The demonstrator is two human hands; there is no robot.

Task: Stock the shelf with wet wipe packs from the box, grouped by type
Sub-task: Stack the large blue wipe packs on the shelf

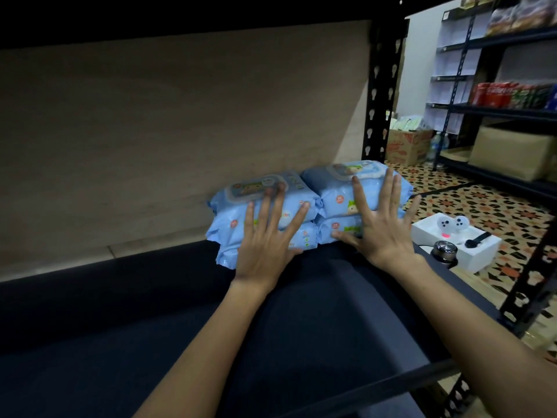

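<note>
four light blue wet wipe packs sit near the middle of the frame on the dark shelf board (120, 312), in two stacks of two set side by side and touching. the upper left pack (265, 194) lies on the lower left pack (301, 239), and the upper right pack (340, 188) lies on the lower right pack (337, 229). all four are close to the beige back wall (180, 116) and just left of the black slotted upright post (381, 95).

the left hand (265, 239) lies flat with fingers straight and spread wide, pressing on the front of the left stack; its fingertips reach the lid label of the upper left pack. the right hand (382, 224) is likewise flat and splayed wide, fingers on the upper right pack, thumb stretched left across the front of the lower right pack. neither hand curls round anything.

at the right of the frame, on the patterned tile floor (497, 206), stands a white box (470, 251) with a white game controller (449, 224) on top, and a dark round-capped bottle (444, 251) just beside it. farther back, upper right, a printed cardboard box (407, 146) stands on the floor, and another black rack (497, 110) holds red packets and a plain brown carton.
</note>
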